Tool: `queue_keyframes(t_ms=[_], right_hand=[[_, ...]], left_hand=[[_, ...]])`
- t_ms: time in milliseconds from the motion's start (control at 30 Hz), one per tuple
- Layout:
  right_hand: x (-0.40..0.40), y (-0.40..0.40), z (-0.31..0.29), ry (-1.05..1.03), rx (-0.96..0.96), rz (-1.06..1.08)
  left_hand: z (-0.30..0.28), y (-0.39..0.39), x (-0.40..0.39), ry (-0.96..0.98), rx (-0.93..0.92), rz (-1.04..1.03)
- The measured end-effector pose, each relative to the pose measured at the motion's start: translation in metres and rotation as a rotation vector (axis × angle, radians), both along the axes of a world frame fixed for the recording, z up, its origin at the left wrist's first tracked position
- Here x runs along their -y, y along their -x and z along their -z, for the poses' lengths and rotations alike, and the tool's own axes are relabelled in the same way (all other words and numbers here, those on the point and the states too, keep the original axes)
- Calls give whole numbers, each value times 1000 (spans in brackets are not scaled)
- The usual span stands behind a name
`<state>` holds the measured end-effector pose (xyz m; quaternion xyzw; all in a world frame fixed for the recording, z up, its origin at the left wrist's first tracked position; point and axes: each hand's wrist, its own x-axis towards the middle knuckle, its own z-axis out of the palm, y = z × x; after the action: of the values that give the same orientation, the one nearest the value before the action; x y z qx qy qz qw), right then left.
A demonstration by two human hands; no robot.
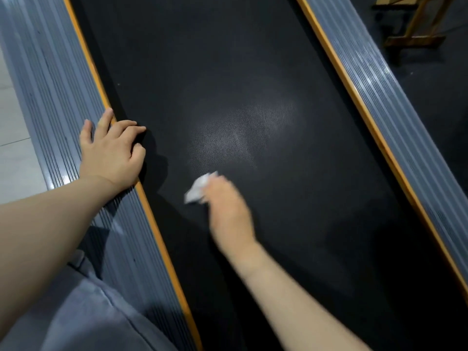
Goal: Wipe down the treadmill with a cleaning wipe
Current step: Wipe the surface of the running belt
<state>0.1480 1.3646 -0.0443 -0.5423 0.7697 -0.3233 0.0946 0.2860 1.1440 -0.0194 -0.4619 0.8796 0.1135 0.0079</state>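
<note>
Head view, right hand [225,198] pinching crumpled white wipe [198,188] on textured black belt [253,72], left hand [111,153] spread on ribbed rail [50,72]

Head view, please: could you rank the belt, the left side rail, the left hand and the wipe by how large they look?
1. Belt, by far the largest.
2. Left side rail, a long strip partly covered by the arm.
3. Left hand.
4. Wipe, smallest; it is blurred and partly hidden in the right hand.

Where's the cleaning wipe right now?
In the head view the white wipe is held by the right hand on the black treadmill belt, lower centre, just below a shiny patch and right of the left hand.
</note>
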Motion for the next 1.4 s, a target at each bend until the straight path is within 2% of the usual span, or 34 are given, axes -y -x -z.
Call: queue_keyframes(t_ms=[100, 200, 300, 400, 467, 533, 567, 600, 667, 733, 800, 933, 1133, 1300, 1400], right_hand=[[-26, -60, 2, -35, 53, -217], [-28, -49, 0, -36, 101, -258], [-25, -37, -10, -31, 220, -183], [-22, -25, -28, 3, 377, 68], [-18, -14, -40, 7, 506, 251], [-15, -6, -54, 31, 702, 359], [-14, -3, -60, 45, 785, 386], [-15, -2, -67, 54, 839, 399], [-17, -3, -79, 61, 890, 398], [-19, -6, -89, 56, 948, 406], [-20, -8, -95, 26, 990, 419], [-23, -14, -104, -14, 1117, 426], [-41, -19, -116, 38, 1383, 223], [-53, -24, -112, -43, 1352, 180], [-53, -33, -109, 6, 1306, 119]], left_hand=[[-1, 1, 2, -45, 43, 2], [-7, 3, 12, -172, 67, 1], [-22, 5, 16, -303, 88, -23], [-38, 13, 2, -356, 48, 61], [-52, 21, -20, -567, -71, 196], [-65, 27, -46, -958, -187, 250], [-69, 30, -56, -1086, -215, 283], [-72, 32, -66, -1125, -218, 319], [-73, 34, -78, -1014, -236, 344], [-83, 35, -86, -866, -330, 270], [-89, 35, -90, -849, -416, 159], [-97, 29, -98, -989, -501, 28], [-111, 26, -103, -1175, -689, -188], [-113, 18, -96, -1335, -770, -244], [-112, 19, -98, -1391, -821, -298]])
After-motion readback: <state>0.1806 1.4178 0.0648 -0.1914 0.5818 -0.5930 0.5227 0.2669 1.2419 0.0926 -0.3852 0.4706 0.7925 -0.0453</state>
